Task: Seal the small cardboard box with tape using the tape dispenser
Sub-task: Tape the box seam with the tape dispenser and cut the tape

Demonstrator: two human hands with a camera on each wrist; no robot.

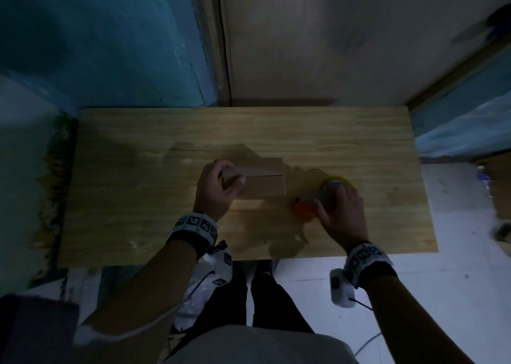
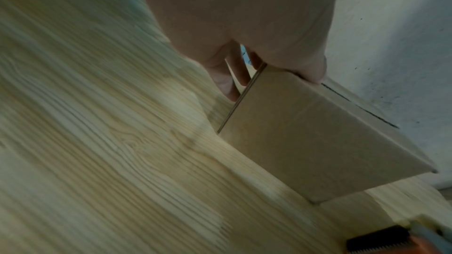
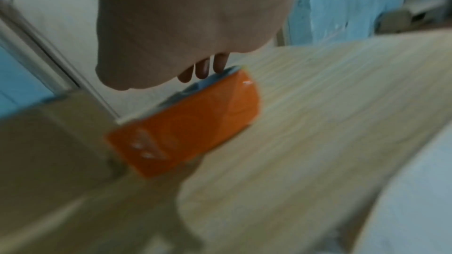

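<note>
A small brown cardboard box (image 1: 262,182) lies in the middle of the wooden table (image 1: 138,148), its top flaps closed along a seam. My left hand (image 1: 218,189) grips its left end, thumb on the near side and fingers round the far side; the box (image 2: 305,142) fills the left wrist view under my left hand (image 2: 244,36). To the right of the box, my right hand (image 1: 338,211) grips an orange tape dispenser (image 1: 304,207) that carries a yellow-rimmed tape roll (image 1: 336,182). In the right wrist view the orange dispenser (image 3: 190,128) hangs under my right hand (image 3: 195,26), close beside the box (image 3: 49,142).
The table stands against a pale wall (image 1: 331,32) with a blue wall (image 1: 96,32) at the left. A black cable (image 1: 225,45) runs down the wall behind the table. My legs (image 1: 265,300) are at the table's near edge, over a white floor (image 1: 456,280).
</note>
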